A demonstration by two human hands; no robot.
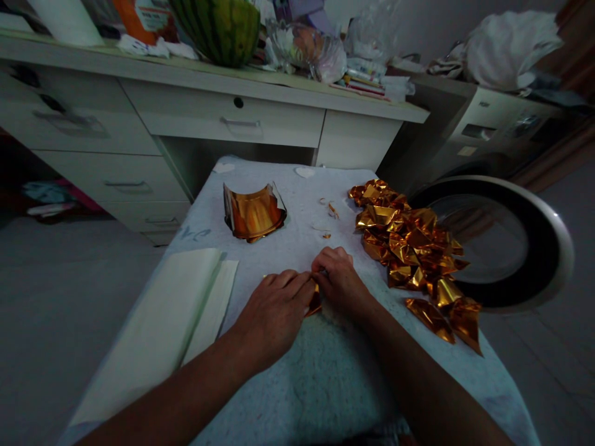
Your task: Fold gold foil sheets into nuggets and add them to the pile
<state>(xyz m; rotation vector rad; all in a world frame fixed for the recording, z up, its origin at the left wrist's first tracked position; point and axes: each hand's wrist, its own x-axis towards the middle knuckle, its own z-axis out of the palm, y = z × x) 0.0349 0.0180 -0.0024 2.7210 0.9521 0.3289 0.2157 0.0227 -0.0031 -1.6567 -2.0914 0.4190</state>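
Note:
My left hand lies over a piece of gold foil paper on the cloth-covered table, its fingers pressing it down. My right hand is closed in a pinch at the foil's edge, and its fingertips meet those of the left. Most of the sheet is hidden beneath both hands. Beyond them stands a curved stack of gold foil sheets. To the right spreads a heap of folded gold foil pieces. Small foil scraps lie between stack and heap.
Folded pale paper covers the table's left side. Behind the table runs a white desk with drawers, bearing a watermelon and plastic bags. At the right, a washing machine's round door hangs open beside the table edge.

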